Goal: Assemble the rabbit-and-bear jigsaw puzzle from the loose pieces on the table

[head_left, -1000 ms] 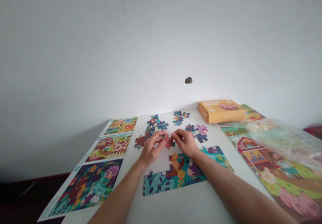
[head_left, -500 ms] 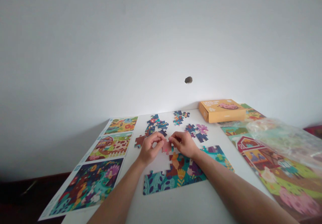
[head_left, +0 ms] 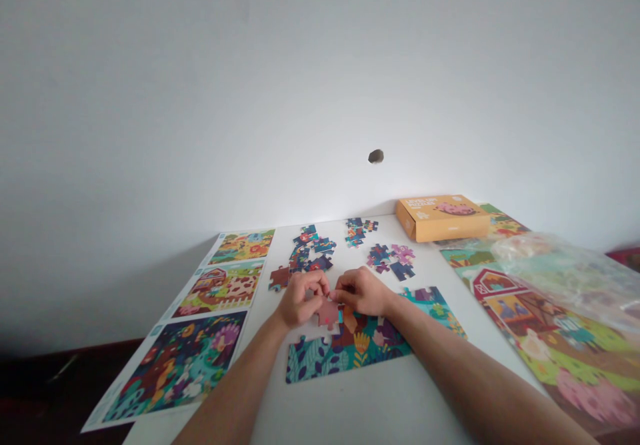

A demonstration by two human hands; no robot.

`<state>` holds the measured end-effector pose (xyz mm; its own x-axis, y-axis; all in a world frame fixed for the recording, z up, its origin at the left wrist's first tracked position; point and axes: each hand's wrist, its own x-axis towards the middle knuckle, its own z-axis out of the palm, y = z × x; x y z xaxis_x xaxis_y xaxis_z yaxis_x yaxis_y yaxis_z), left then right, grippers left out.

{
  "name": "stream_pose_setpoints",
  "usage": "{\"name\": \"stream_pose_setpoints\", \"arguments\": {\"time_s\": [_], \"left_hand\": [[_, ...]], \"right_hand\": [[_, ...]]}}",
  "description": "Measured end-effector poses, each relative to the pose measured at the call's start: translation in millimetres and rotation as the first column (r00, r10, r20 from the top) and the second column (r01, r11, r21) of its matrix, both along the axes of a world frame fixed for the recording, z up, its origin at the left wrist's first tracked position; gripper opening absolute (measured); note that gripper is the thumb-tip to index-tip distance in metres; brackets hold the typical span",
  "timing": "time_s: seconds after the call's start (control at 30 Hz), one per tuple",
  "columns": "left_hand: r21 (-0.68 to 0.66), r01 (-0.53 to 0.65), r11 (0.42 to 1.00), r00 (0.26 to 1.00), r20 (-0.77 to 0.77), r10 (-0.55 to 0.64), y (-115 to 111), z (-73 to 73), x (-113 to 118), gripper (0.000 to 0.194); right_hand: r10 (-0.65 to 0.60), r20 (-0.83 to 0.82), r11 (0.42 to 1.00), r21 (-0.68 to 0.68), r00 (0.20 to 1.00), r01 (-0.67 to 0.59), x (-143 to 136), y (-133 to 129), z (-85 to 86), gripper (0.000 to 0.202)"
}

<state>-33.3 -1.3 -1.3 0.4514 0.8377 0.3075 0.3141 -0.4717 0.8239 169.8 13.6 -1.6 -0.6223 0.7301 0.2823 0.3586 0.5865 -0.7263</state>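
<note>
A brownish-pink jigsaw piece (head_left: 327, 313) is held over the gap at the upper left of the partly joined jigsaw puzzle (head_left: 320, 359). The fingers of my left hand (head_left: 299, 301) are closed on its left and upper edge. My right hand (head_left: 364, 291) pinches its upper right edge, the fingertips almost meeting those of the left. The joined part shows teal leaves, a yellow flower and animals; my right hand and forearm cover some of it. A loose brown jigsaw piece (head_left: 279, 277) lies just beyond my left hand.
Loose jigsaw pieces lie in small groups behind my hands: dark blue ones (head_left: 324, 245), more at the back (head_left: 355, 237), and some with pink (head_left: 402, 253). A picture sheet (head_left: 175, 365) lies left. On the right are a yellow box (head_left: 450, 228), a clear plastic bag (head_left: 565, 271) and a farm picture (head_left: 545, 325).
Both hands have come nearer to me with the brownish-pink piece, lowering it toward the joined puzzle. My fingertips are closer together than before.
</note>
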Motion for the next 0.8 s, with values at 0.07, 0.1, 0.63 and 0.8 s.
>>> {"name": "stream_pose_setpoints", "arguments": {"time_s": [0.07,0.1,0.63,0.8], "left_hand": [[0.0,0.006,1.0,1.0,-0.002,-0.006,-0.3,-0.4,-0.2,0.009],[-0.002,0.008,1.0,1.0,-0.008,-0.008,-0.3,-0.6,-0.2,0.008],[0.156,0.015,0.988,0.977,-0.213,0.019,1.4,1.8,0.5,0.012],[0.153,-0.077,0.985,0.975,-0.197,0.106,3.9,0.0,0.6,0.016]], "right_hand": [[0.017,0.021,1.0,0.006,1.0,-0.017,0.0,-0.2,1.1,0.027],[0.027,0.035,1.0,0.012,0.999,-0.027,0.2,-0.2,1.5,0.025],[0.116,0.155,0.991,0.048,0.981,-0.124,-0.6,1.6,-1.2,0.022],[0.144,0.155,0.984,0.086,0.977,-0.159,-1.8,1.8,-0.7,0.021]]}}
